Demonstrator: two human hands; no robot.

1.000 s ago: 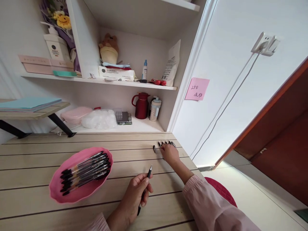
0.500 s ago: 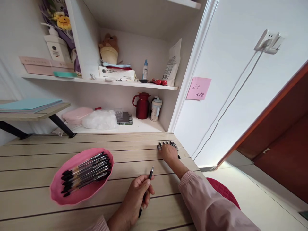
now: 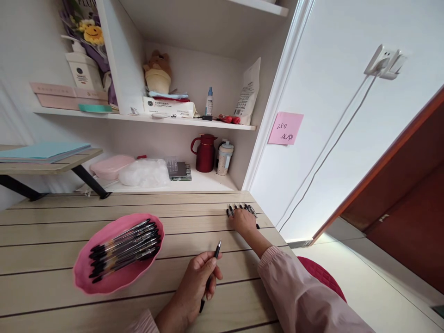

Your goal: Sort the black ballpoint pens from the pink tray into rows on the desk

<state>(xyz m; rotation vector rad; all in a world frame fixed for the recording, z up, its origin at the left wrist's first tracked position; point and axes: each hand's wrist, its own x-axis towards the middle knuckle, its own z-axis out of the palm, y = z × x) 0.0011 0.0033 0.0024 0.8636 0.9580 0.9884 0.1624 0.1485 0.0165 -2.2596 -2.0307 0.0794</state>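
My left hand is closed round a black pen, low over the front middle of the table. The pen slants, its pointed light tip up and its dark other end showing below my fingers. At the far right of the table my right hand rests over a row of small black-and-clear pen-like pieces. Its fingers point away and are mostly hidden, so their grip does not show. On the left, a pink scalloped tray holds several clear pens with black ends, lying side by side.
Behind the slatted wooden table stands a white shelf unit with a red jug, a speckled cup and a bag of white fluff. A small raised stand is at back left. A red round seat is beyond the right edge.
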